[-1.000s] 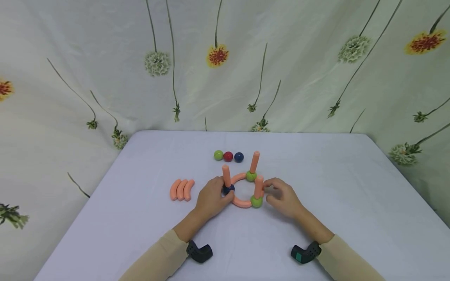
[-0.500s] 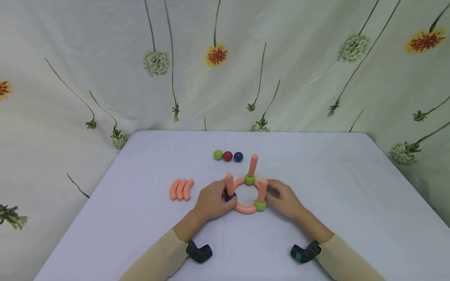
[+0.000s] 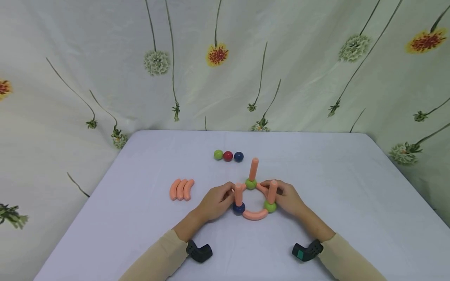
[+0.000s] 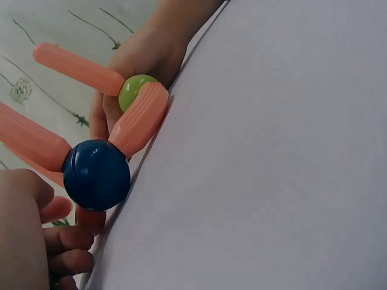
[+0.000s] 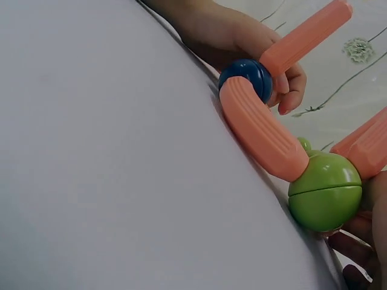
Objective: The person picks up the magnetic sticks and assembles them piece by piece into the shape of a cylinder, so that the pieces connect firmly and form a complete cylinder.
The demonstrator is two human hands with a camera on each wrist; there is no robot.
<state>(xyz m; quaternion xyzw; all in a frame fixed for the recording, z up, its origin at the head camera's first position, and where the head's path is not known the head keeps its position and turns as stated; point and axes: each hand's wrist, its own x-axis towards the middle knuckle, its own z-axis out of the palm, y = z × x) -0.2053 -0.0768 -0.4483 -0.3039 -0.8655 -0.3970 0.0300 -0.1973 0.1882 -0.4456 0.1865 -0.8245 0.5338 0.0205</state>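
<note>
A toy ring stands in the middle of the table, made of curved orange sticks (image 3: 255,215), a blue ball (image 3: 239,208) and two green balls (image 3: 270,206). From each ball rises a straight orange stick (image 3: 254,169). My left hand (image 3: 215,202) grips the ring's left curved stick (image 3: 243,188), just behind the blue ball. On the other side my right hand (image 3: 289,199) holds the right curved stick (image 3: 263,190), between the green balls. In the right wrist view its fingers (image 5: 357,251) show partly hidden behind the near green ball (image 5: 325,192).
Beyond the ring lie a loose green ball (image 3: 218,155), a red ball (image 3: 227,156) and another blue ball (image 3: 238,157) in a row. Three loose curved sticks (image 3: 181,190) lie side by side to the left. A flowered cloth (image 3: 197,89) hangs behind the table (image 3: 334,164).
The ring has come nearer and to the right, turning a little. My left hand has gone from around the blue ball to the curved stick behind it; my right hand has closed in on the ring.
</note>
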